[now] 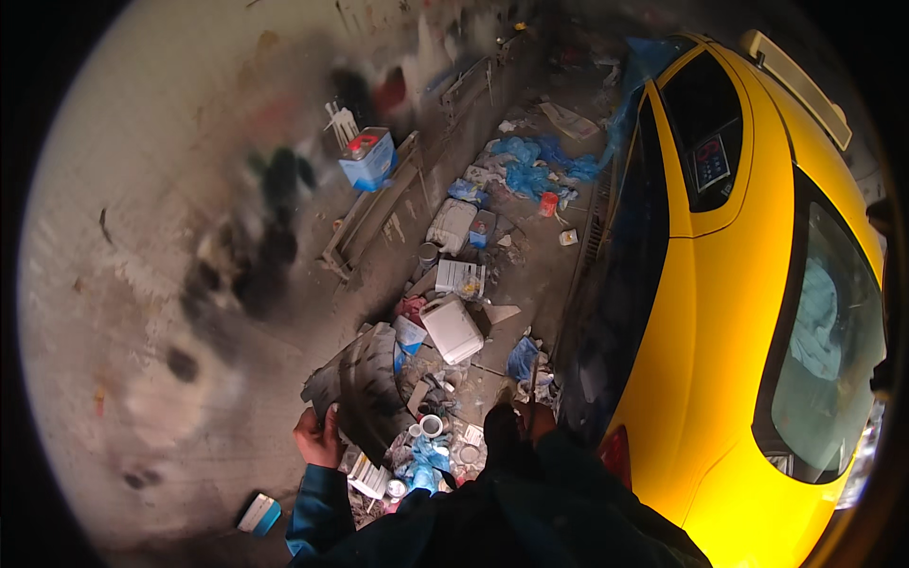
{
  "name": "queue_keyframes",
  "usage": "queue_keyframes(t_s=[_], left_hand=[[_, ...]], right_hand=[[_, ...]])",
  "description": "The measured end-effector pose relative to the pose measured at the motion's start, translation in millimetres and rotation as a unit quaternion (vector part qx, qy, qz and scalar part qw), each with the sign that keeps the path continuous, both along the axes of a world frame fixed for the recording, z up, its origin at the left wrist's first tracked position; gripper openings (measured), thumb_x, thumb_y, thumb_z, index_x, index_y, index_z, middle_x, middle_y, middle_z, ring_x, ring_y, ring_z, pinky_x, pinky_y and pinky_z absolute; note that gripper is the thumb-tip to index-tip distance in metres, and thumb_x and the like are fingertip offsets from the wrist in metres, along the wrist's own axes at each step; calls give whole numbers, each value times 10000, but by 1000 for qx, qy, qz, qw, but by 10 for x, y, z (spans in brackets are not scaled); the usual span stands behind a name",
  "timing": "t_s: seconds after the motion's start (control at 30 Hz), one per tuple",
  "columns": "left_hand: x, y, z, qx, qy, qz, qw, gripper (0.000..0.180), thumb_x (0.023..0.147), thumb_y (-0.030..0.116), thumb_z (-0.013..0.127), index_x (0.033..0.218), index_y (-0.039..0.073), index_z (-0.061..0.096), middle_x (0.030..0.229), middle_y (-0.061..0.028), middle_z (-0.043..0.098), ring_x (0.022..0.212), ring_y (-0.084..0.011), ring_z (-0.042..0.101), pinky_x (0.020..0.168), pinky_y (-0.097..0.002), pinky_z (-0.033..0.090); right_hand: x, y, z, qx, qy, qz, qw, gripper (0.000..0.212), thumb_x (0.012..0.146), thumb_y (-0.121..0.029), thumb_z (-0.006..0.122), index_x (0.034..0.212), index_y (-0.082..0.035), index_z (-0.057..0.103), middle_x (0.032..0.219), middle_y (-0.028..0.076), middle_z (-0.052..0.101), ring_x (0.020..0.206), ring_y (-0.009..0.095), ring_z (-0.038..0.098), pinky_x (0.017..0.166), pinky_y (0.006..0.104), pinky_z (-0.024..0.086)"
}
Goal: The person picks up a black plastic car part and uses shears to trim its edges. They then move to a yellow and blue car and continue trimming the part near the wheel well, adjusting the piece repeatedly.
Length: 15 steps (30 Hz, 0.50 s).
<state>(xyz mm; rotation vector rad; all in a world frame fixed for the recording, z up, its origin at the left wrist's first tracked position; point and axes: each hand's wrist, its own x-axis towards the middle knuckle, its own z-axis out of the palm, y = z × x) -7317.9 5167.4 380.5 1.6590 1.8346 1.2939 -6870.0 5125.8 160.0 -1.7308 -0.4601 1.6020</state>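
Note:
My left hand is closed on the lower left edge of a curved dark grey panel, which looks like a car body part. The panel is tilted over the litter by the wall, and a darker band runs across it. Close to my body, my right hand shows only in part, beside a dark shoe. A thin stick-like thing rises at that hand; whether the fingers grip it is hidden.
A yellow car stands close on the right. Along the stained wall lie a white jug, cans, rags and blue plastic sheeting. A blue-and-white canister sits on a wall ledge. Another small container is at lower left.

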Motion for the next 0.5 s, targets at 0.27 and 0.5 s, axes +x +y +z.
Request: queue_keyframes(t_s=[0.27,0.5], left_hand=[[1107,2040,47,-14,37,19,999,339,1050,298,764,1016,-39,754,887,-143,796,809,-149,669,760,-353,549],[2096,3932,167,-18,86,-28,996,352,1045,296,762,919,-28,706,755,-190,688,705,-237,666,657,-406,495]], right_hand=[[1001,2226,-186,4,-14,7,1000,563,964,-505,753,649,-54,632,570,102,599,501,271,611,503,448,459],[2097,3629,109,52,-141,86,985,506,975,-428,776,755,17,681,620,100,624,518,205,621,489,401,481]])
